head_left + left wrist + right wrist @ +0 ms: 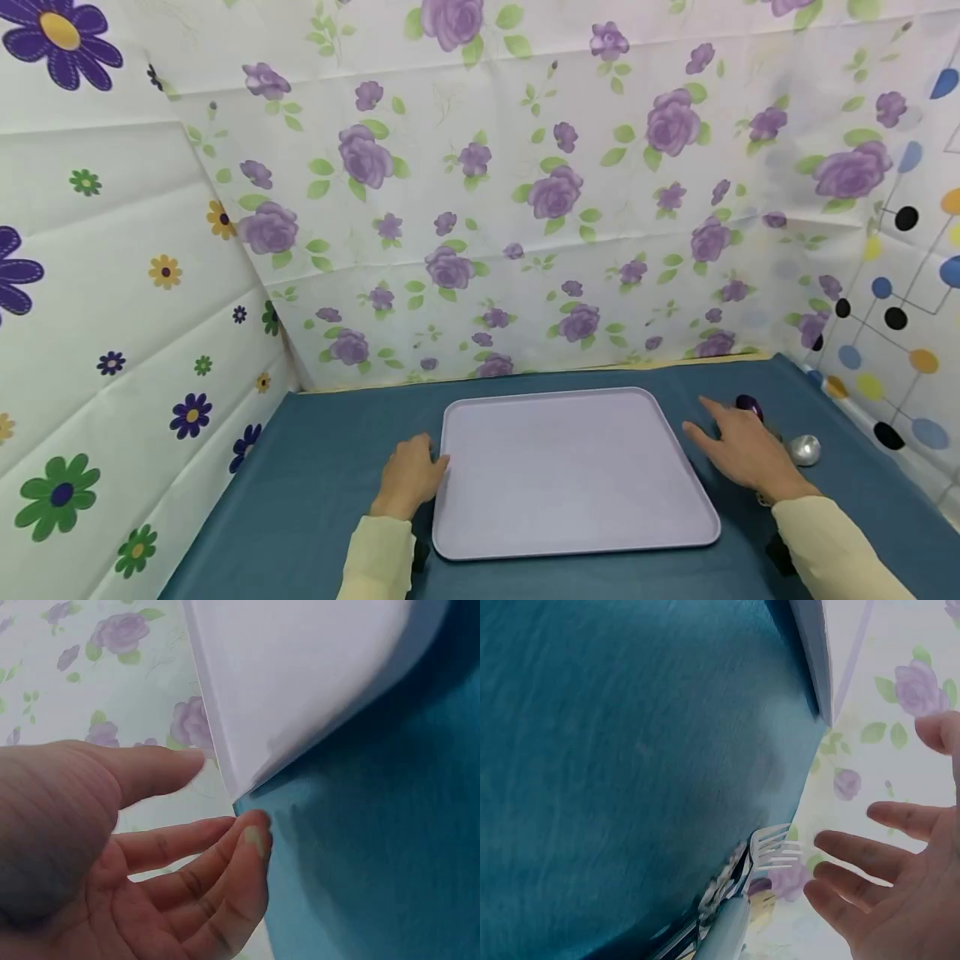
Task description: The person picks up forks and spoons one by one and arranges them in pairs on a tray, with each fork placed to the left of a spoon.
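Observation:
A pale lilac rectangular tray (573, 475) with a low raised rim lies flat on the table, nothing on it. At its left edge is my left hand (407, 477), thumb close to the rim. The left wrist view shows that hand's thumb (161, 776) and loosely bent fingers apart, with no object between them. Off the tray's right side hovers my right hand (746, 450), fingers spread and holding nothing. Below it in the right wrist view lie a fork (769, 851) and other utensils, partly overlapping. A shiny metal spoon or ladle bowl (806, 450) shows beside the right wrist.
Blue-green cloth (300, 500) covers the table. Floral sheeting (510, 208) hangs along the back, with patterned sheets on the left and right. Beyond the right hand sits a dark purple rounded object (748, 406), partly hidden.

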The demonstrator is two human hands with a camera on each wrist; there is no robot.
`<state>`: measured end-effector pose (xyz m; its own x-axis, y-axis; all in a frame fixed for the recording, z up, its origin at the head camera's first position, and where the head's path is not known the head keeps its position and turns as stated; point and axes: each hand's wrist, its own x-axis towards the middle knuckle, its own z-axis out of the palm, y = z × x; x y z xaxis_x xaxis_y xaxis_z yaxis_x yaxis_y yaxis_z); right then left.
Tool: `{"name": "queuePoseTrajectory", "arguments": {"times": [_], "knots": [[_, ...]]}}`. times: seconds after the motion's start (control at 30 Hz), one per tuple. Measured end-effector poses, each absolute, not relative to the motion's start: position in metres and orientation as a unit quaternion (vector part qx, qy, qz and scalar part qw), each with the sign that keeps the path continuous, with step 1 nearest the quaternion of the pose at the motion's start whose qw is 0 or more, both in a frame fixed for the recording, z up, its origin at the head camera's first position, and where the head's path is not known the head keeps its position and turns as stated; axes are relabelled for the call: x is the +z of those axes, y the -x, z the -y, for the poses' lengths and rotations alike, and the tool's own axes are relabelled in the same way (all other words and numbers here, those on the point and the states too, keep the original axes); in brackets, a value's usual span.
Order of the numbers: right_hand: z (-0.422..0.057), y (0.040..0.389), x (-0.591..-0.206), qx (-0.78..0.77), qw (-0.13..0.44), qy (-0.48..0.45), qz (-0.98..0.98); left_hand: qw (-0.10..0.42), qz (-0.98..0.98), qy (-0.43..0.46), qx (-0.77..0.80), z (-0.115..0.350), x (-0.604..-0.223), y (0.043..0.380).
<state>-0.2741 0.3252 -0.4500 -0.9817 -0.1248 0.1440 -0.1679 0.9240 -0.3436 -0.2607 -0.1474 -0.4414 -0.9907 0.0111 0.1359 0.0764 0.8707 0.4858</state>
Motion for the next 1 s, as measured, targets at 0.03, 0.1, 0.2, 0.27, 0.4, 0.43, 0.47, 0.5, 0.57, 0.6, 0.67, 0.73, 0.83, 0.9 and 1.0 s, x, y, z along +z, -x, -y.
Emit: {"name": "queuePoseTrajectory", "arguments": {"times": [0.03,0.1,0.2,0.27,0.4,0.43,0.47,0.5,0.57,0.6,0.67,0.73,0.83,0.9,1.0], "knots": [[-0.327,0.273,-0.45,0.183,0.064,-0.077,0.978,0.057,0.963,0.017,-0.263,0.148,-0.442,0.26],[-0.331,0.271,-0.45,0.191,0.07,-0.078,0.976,0.047,0.96,0.01,-0.278,0.148,-0.444,0.259],[-0.336,0.267,-0.45,0.196,0.077,-0.075,0.975,0.037,0.954,0.004,-0.298,0.149,-0.445,0.256],[-0.341,0.263,-0.449,0.198,0.078,-0.071,0.974,0.037,0.95,0.006,-0.311,0.15,-0.446,0.255],[-0.351,0.258,-0.447,0.2,0.067,-0.056,0.976,0.036,0.94,0.007,-0.34,0.151,-0.448,0.254],[-0.353,0.257,-0.447,0.2,0.063,-0.051,0.976,0.033,0.937,0.007,-0.348,0.151,-0.448,0.254],[-0.356,0.256,-0.446,0.2,0.058,-0.045,0.977,0.031,0.934,0.006,-0.355,0.15,-0.449,0.254],[-0.358,0.255,-0.446,0.199,0.053,-0.04,0.978,0.03,0.932,0.007,-0.361,0.15,-0.449,0.255],[-0.362,0.253,-0.444,0.2,0.043,-0.033,0.978,0.028,0.929,0.007,-0.369,0.15,-0.449,0.255],[-0.363,0.252,-0.444,0.202,0.039,-0.029,0.978,0.029,0.928,0.008,-0.372,0.15,-0.449,0.255],[-0.366,0.251,-0.442,0.202,0.025,-0.02,0.979,0.03,0.926,0.008,-0.375,0.15,-0.45,0.255],[-0.368,0.249,-0.44,0.203,0.009,-0.009,0.979,0.03,0.925,0.007,-0.378,0.15,-0.45,0.256],[-0.37,0.246,-0.438,0.197,-0.017,0.007,0.98,0.029,0.925,0.001,-0.378,0.151,-0.45,0.258],[-0.37,0.244,-0.438,0.191,-0.032,0.017,0.981,0.029,0.927,-0.001,-0.375,0.152,-0.45,0.258],[-0.37,0.24,-0.438,0.188,-0.052,0.031,0.98,0.028,0.93,-0.001,-0.367,0.152,-0.451,0.258]]}}
